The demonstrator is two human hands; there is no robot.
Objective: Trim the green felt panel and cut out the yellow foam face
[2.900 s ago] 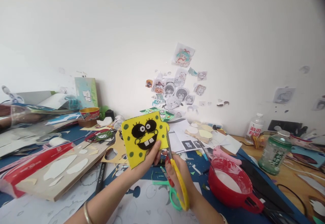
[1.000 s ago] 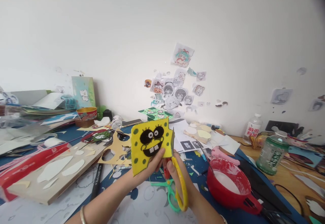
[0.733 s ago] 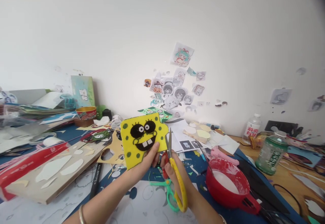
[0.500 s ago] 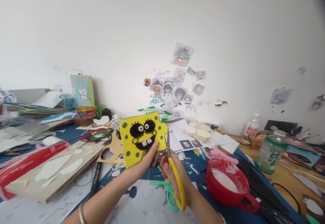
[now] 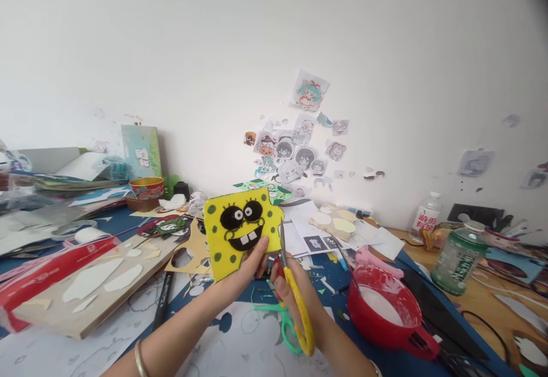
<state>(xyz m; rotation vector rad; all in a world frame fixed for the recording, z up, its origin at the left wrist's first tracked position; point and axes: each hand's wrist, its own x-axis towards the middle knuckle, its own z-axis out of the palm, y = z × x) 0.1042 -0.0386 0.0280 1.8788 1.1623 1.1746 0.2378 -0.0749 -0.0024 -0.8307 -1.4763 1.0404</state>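
Yellow cutout (image 5: pixel 240 230), toward seven o'clock from mid-view, is pinched in the left hand (image 5: pixel 252 262) on my remote feed, while the right hand (image 5: pixel 296 277) grips yellow-handled scissors (image 5: pixel 302 308) at the cutout's three-o'clock edge. The blades (image 5: pixel 282 241), spread a moment earlier, now look nearly together, so I judge a snip is closing, though whether they bite I cannot tell. Outward, green scissors (image 5: pixel 284 317) crowd the right hand at five o'clock, a red pot (image 5: pixel 372 324) sits at four, a board (image 5: pixel 68 320) at eight.

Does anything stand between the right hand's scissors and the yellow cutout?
Nothing visible: in the right hand, the scissors have their blades at the right edge of the cutout. The left hand grips the cutout's lower edge, beside the blades, not between.
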